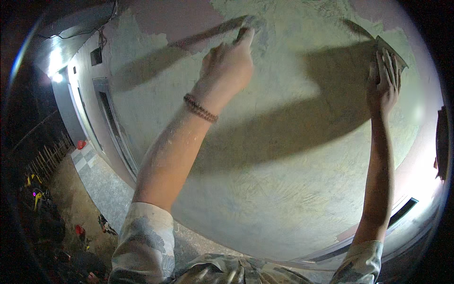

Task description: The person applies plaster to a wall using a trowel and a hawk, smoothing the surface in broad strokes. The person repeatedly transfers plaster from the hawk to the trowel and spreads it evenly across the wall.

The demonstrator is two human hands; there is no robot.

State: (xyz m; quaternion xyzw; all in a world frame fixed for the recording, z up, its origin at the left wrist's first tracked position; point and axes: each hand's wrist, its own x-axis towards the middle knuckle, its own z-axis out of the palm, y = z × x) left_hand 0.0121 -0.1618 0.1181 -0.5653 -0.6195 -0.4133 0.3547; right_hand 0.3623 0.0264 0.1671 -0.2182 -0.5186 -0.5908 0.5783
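Both my arms reach up to a wall [279, 189] coated with pale greenish, streaky plaster. My left hand [228, 68], with a double beaded bracelet [200, 109] at its wrist, is closed on a small scraper. Only the scraper's dark part [243, 34] shows by the fingertips, touching or very near a grey wet-looking smear [255, 29]. At the upper right, my right hand [387, 83] grips a flat, dark-edged plastering blade [395, 53], its fingers laid along the face. The blade is tilted close to the wall; whether it touches, I cannot tell.
Mauve paint [182, 21] borders the plaster at the top. Long arm shadows fall across the wall. On the left are a window frame [113, 118], a bright lamp [57, 76], a tiled walkway [101, 177] and a stick fence [49, 154]. A dark slot-like opening [404, 210] lies lower right.
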